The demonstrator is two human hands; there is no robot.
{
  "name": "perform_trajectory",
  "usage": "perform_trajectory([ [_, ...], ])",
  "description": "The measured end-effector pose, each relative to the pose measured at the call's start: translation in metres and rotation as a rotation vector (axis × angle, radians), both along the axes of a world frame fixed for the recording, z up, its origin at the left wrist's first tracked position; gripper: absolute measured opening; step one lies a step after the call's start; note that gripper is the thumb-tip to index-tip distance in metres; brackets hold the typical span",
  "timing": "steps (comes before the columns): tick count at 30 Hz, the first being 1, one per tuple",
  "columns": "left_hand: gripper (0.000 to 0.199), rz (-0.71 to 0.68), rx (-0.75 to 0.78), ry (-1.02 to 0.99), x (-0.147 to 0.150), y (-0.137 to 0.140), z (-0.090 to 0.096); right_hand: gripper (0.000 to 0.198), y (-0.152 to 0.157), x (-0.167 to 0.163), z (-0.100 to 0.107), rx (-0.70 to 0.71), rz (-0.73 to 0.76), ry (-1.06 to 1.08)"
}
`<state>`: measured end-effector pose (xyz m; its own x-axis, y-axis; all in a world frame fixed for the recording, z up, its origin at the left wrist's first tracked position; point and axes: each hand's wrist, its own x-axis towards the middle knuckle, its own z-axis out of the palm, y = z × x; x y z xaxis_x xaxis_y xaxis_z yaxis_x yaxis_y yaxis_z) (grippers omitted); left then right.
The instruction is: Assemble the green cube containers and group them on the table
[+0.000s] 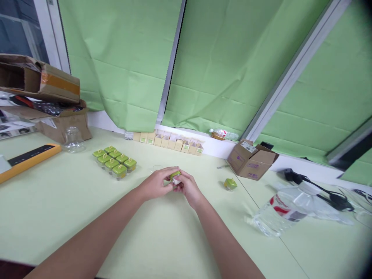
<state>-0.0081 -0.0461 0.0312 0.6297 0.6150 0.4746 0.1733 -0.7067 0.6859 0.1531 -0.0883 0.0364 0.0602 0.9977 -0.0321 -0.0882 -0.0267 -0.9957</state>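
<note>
In the middle of the table, my left hand (158, 183) and my right hand (187, 186) meet, fingers closed around a small green lid (175, 176). Something whitish shows inside its green rim; the fingers hide the rest. Just behind my left hand lies a clear round piece (157, 167), faint against the table. Left of the hands stand several small clear jars with green lids (112, 162), each lid with a pale loop on top. One more green-lidded jar (230, 183) stands alone to the right.
Small cardboard boxes (174, 143) line the wall. On the right are an open carton (251, 159), a large water bottle (285, 209) and black cables (319, 190). A glass jar (73, 140), an orange-edged device (31, 161) and stacked cardboard (58, 83) occupy the left.
</note>
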Motion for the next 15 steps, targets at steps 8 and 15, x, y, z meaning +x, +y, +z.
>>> perform_trajectory([
  [8,0.052,-0.074,-0.107,-0.092,0.007,-0.001,-0.006,0.022,0.002,0.011,-0.003,0.026,0.066,-0.180],
  [15,0.038,0.003,-0.110,-0.174,0.008,0.010,-0.015,0.031,0.005,0.021,-0.002,0.034,-0.023,-0.090],
])
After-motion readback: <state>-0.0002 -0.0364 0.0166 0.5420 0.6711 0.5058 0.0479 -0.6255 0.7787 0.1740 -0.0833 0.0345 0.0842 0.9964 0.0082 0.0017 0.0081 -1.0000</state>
